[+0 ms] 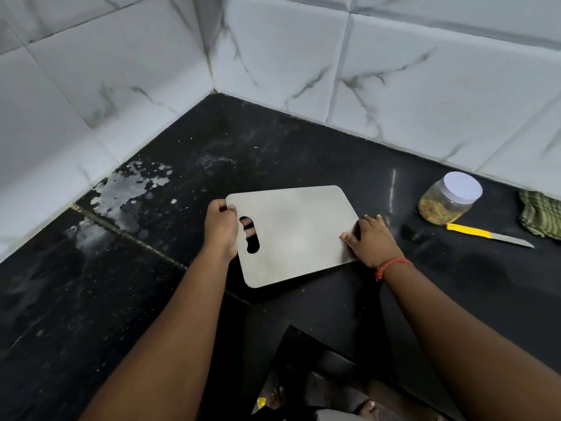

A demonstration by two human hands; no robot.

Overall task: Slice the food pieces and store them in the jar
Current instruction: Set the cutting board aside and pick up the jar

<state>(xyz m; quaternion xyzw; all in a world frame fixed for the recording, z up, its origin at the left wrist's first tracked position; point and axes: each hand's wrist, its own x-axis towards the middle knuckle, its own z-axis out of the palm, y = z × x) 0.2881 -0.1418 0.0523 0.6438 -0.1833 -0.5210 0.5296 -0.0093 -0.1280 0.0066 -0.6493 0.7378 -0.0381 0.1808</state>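
Centre frame, the left hand point(221, 226) grips the steel cutting board point(297, 232) by its handle slot, fingers curled through; the right hand point(372, 241) presses its right edge with fingers spread. At right, the lidded jar point(449, 199), knife point(488, 235) just below, cloth point(543, 217) alongside.

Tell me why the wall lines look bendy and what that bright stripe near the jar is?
Head view: the wide-angle lens bows the tile wall lines; the thin white stripe is light glare on the shiny black counter left of the jar; the cutting board shows a soft pale sheen; the picture is sharp near the middle and softer at the edges.
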